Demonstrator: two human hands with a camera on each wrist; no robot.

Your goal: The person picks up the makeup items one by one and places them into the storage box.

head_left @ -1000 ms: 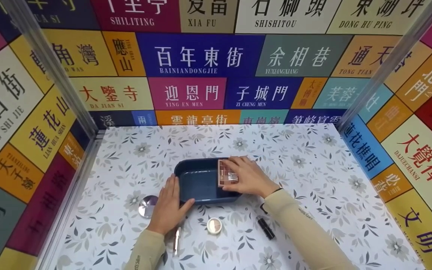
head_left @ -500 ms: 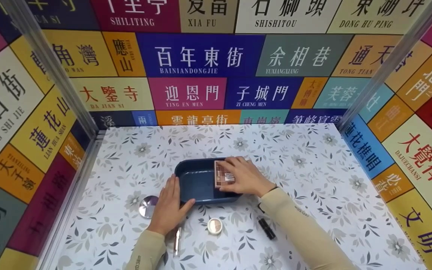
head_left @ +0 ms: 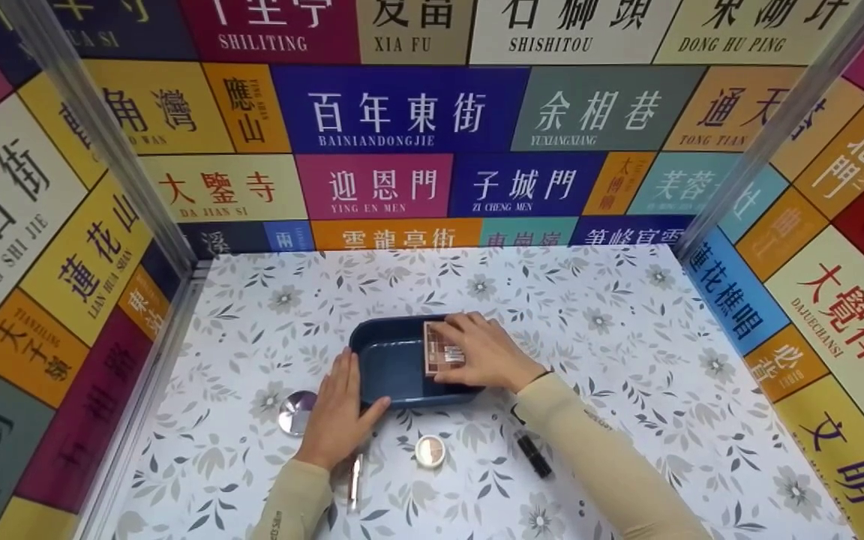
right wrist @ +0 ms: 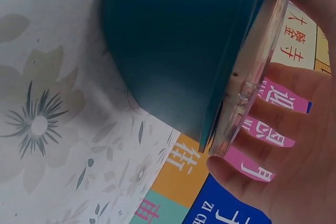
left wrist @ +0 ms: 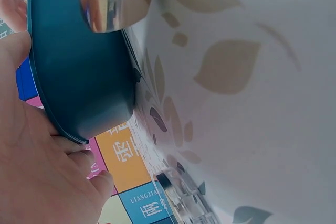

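A dark blue rectangular tray (head_left: 391,375) stands on the table. My left hand (head_left: 338,412) rests at its left end, fingers extended along the outside and thumb at the near corner; the left wrist view shows the fingers touching the tray's rim (left wrist: 79,87). My right hand (head_left: 488,352) holds a makeup palette (head_left: 433,356) with a clear lid and pink-brown squares over the tray's right part. In the right wrist view the palette (right wrist: 244,87) lies at the tray's rim, held between thumb and fingers. The hand hides the palette's right side.
In front of the tray lie a slim rose-gold tube (head_left: 355,484), a small round pot (head_left: 430,451) and a black tube (head_left: 532,455). A round shiny compact (head_left: 295,412) sits left of my left hand. Printed walls (head_left: 402,109) enclose the table's back and sides.
My right hand has slid slightly left with the palette over the tray. The left hand and tray have stayed in place.
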